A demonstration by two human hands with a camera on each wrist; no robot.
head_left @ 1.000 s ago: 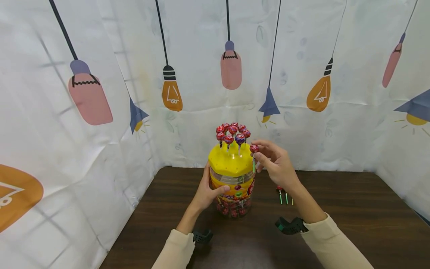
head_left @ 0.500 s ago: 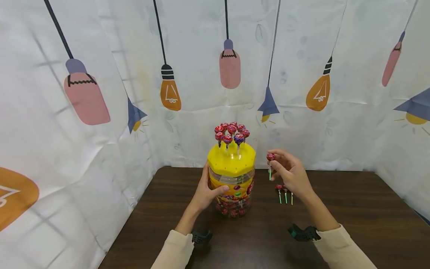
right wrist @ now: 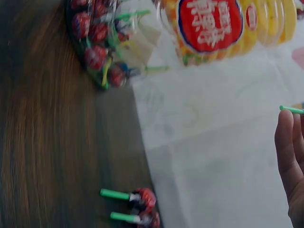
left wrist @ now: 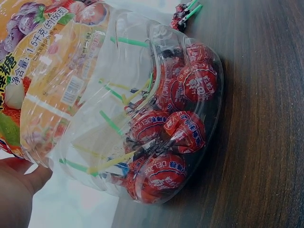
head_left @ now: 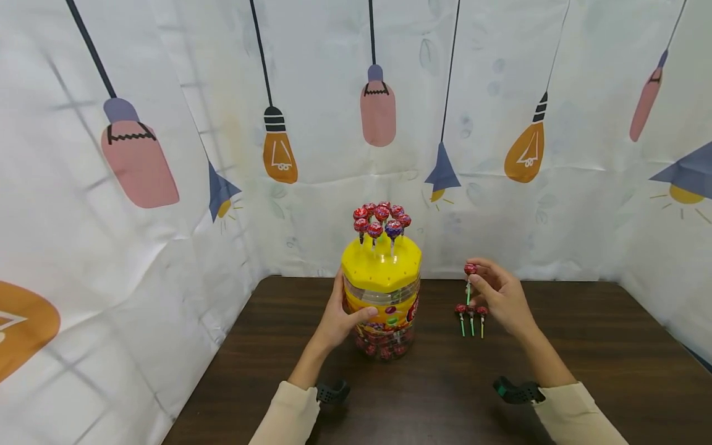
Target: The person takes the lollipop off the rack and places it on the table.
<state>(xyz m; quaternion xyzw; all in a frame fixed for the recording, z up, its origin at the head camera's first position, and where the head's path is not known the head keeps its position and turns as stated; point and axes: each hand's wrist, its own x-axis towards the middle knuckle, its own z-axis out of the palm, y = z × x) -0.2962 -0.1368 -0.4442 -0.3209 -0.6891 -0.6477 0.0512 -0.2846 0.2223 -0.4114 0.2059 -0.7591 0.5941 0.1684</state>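
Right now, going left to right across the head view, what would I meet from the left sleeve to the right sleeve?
Left sleeve, left hand, yellow-lidded jar, held lollipop, right hand, right sleeve.

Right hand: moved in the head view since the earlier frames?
Yes: the right hand has moved rightward and slightly lower in the picture, away from the yellow jar lid.
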